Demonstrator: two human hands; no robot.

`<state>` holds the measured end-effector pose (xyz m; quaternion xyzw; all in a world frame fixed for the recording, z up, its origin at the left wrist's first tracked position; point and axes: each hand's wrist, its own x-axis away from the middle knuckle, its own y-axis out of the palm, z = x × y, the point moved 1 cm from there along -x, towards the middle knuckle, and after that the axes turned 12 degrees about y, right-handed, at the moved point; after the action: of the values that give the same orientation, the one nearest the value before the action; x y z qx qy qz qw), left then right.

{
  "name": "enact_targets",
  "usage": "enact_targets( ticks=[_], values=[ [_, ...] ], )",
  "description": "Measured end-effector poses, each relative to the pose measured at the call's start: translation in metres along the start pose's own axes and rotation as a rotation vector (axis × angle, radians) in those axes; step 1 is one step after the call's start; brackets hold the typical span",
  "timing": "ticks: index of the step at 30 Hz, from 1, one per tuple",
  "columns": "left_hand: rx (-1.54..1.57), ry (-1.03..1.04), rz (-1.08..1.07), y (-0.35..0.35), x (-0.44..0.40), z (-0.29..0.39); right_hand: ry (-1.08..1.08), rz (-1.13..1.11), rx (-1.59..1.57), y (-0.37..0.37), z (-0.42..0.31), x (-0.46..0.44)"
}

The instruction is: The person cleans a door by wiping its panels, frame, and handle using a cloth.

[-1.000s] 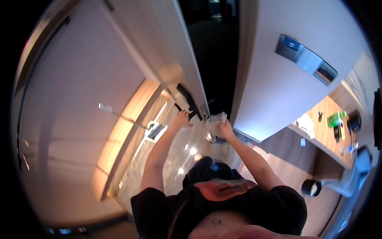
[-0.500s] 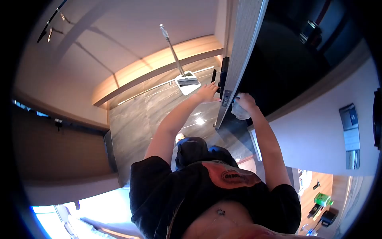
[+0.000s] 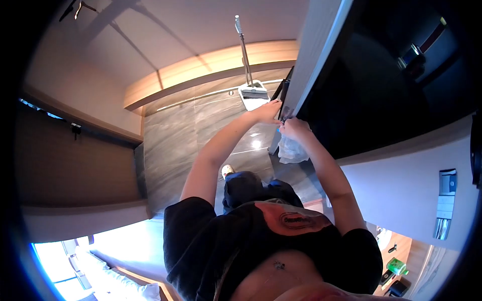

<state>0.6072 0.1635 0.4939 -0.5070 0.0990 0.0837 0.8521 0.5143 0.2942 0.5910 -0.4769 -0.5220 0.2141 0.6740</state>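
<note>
The edge of a wooden door (image 3: 316,52) stands between my two hands, with a metal latch plate (image 3: 287,111) on it. My left hand (image 3: 266,111) reaches to the door's left face beside a black handle (image 3: 284,89); its fingertips are partly hidden at the handle, and I cannot make out whether they grip it. My right hand (image 3: 296,129) is closed on a crumpled translucent plastic bag (image 3: 292,150), which hangs below it, and its fingers are at the door edge near the latch plate.
A white dustpan (image 3: 254,95) with a long-handled broom stands against the far ledge (image 3: 211,65). A shoe (image 3: 227,170) shows on the tiled floor. Right of the door is a dark opening. A green package (image 3: 396,266) lies on a wooden surface at the lower right.
The view has swung toward the right, with the door and dustpan shifting in it. My right hand with the bag has come up against the door edge, close to my left hand.
</note>
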Motion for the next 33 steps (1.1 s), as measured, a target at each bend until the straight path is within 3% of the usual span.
enact_targets(
  ticks=[4,8,13,16,22,24,28,33],
  values=[
    [0.016,0.006,-0.137,-0.012,0.020,-0.033,0.020,-0.041,-0.081,0.019,-0.049,-0.026],
    [0.015,0.081,-0.148,-0.030,0.041,-0.057,-0.003,0.029,0.064,0.059,-0.096,-0.070],
    [-0.060,0.258,-0.177,-0.064,0.074,-0.091,0.177,-0.046,-0.003,0.071,-0.160,-0.129],
    [-0.026,0.238,-0.189,-0.101,0.096,-0.121,-0.007,-0.081,0.023,0.081,-0.197,-0.179],
    [0.046,0.133,-0.095,-0.132,0.139,-0.222,0.113,0.051,-0.278,0.028,-0.251,-0.223],
    [-0.005,0.012,-0.148,-0.162,0.147,-0.233,0.197,0.191,-0.368,0.023,-0.247,-0.273],
    [0.096,-0.105,-0.128,-0.189,0.157,-0.292,0.206,0.148,-0.450,-0.021,-0.239,-0.363],
    [0.060,-0.121,-0.156,-0.222,0.144,-0.366,0.341,0.356,-0.637,-0.083,-0.235,-0.462]
  ],
)
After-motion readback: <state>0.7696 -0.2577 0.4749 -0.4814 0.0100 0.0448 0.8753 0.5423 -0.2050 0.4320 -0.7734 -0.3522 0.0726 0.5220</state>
